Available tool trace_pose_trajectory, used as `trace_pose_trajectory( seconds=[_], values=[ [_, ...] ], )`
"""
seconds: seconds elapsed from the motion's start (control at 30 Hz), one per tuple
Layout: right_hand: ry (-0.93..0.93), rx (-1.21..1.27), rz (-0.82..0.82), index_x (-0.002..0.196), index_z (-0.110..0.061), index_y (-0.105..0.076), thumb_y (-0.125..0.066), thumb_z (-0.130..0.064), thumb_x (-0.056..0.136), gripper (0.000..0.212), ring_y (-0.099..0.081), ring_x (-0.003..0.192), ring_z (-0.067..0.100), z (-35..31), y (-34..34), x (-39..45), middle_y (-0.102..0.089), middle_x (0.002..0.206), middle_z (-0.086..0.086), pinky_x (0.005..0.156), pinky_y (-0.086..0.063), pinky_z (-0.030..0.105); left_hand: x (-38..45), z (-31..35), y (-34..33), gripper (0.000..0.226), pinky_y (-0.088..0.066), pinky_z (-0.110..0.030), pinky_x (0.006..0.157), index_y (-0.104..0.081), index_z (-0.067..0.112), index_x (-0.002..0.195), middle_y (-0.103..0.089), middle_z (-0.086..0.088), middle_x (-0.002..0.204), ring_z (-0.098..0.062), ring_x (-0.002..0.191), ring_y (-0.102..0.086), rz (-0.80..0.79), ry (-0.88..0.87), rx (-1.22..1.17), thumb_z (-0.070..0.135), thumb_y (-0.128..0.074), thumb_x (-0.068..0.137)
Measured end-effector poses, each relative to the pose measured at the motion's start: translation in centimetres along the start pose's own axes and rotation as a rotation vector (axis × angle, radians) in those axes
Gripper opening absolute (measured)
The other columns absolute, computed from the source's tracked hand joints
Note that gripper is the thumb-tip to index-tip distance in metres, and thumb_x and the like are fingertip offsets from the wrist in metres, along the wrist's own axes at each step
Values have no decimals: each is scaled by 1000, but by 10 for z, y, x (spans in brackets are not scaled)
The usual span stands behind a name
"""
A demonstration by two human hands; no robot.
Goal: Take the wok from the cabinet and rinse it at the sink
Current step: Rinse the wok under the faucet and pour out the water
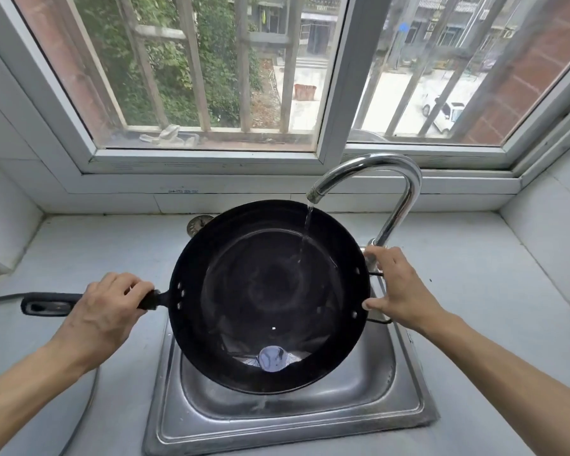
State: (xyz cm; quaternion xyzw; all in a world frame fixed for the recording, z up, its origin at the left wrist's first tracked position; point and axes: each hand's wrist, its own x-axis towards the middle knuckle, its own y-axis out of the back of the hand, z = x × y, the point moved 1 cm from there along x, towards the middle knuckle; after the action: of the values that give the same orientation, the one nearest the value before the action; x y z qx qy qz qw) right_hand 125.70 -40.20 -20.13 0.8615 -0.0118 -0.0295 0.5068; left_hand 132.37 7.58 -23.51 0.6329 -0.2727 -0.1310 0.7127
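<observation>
A black wok (270, 291) hangs over the steel sink (405, 399). My left hand (107, 307) is closed around its long black handle. My right hand (397, 289) rests at the wok's right rim, by the small wire side handle and the base of the tap; whether it grips the handle is hidden. A thin stream of water falls from the curved chrome faucet (385, 179) onto the wok's inner right wall. A little water pools at the wok's near side.
The grey countertop (474, 291) surrounds the sink. A window with bars fills the wall behind. A round metal fitting (196, 223) sits behind the wok. White tiled walls close in on both sides. A curved metal edge (89, 399) shows at lower left.
</observation>
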Motion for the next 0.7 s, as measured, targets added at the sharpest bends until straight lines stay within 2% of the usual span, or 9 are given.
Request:
trace_pose_trajectory(
  seconds=[0.07, 0.17, 0.23, 0.3, 0.37, 0.47, 0.6, 0.7],
  values=[
    [-5, 24, 18, 119, -31, -48, -87, -20, 68, 65, -48, 91, 1, 2, 5, 0, -41, 102, -12, 83, -36, 11, 2, -1, 4, 57, -46, -46, 60, -59, 13, 107, -60, -6, 92, -33, 77, -54, -4, -17, -6, 4, -87, 59],
    [9, 13, 103, 105, -30, -50, -81, -20, 75, 44, -50, 88, -1, 4, 10, 2, -43, 95, -17, 80, -42, 17, 5, -3, 11, 63, -48, -45, 63, -57, 15, 114, -61, -4, 92, -33, 80, -57, 0, -34, -25, 6, -87, 60],
    [30, -3, 129, 99, -31, -49, -77, -17, 79, 37, -51, 85, 1, 4, 14, 4, -45, 93, -15, 78, -43, 20, 6, -4, 14, 50, -48, -44, 63, -56, 18, 111, -60, -1, 92, -30, 80, -55, 5, -74, -27, 11, -82, 69],
    [47, -29, 124, 97, -31, -50, -73, -17, 81, 32, -51, 84, 0, 4, 17, 4, -46, 90, -14, 77, -41, 19, 7, -4, 16, 31, -47, -43, 63, -55, 21, 109, -58, 1, 92, -29, 79, -55, 5, -130, -9, 26, -65, 80],
    [51, -40, 105, 101, -32, -52, -71, -18, 82, 30, -50, 85, -1, 7, 18, 4, -47, 90, -12, 80, -42, 19, 7, -4, 18, 29, -47, -42, 62, -55, 23, 109, -58, 3, 92, -27, 79, -55, -13, -167, -8, 34, -49, 83],
    [44, -40, 76, 105, -32, -55, -72, -19, 82, 31, -50, 85, -3, 10, 15, 1, -48, 91, -13, 81, -42, 18, 5, -4, 16, 28, -45, -39, 62, -56, 23, 108, -59, 4, 92, -26, 77, -54, -29, -182, -6, 26, -61, 81],
    [9, -49, 28, 106, -31, -56, -72, -20, 82, 31, -50, 86, -5, 16, 4, -6, -50, 93, -8, 78, -40, 16, 1, 3, 10, 38, -41, -34, 58, -58, 22, 106, -60, 4, 88, -23, 71, -53, -40, -210, 13, 18, -78, 73],
    [-7, -41, 14, 109, -28, -59, -73, -18, 82, 32, -49, 84, -6, 21, -9, -10, -49, 90, -10, 83, -46, 23, -4, 4, -1, 53, -44, -35, 55, -57, 22, 103, -59, 4, 86, -23, 69, -55, -75, -214, 2, 16, -89, 60]
  ],
)
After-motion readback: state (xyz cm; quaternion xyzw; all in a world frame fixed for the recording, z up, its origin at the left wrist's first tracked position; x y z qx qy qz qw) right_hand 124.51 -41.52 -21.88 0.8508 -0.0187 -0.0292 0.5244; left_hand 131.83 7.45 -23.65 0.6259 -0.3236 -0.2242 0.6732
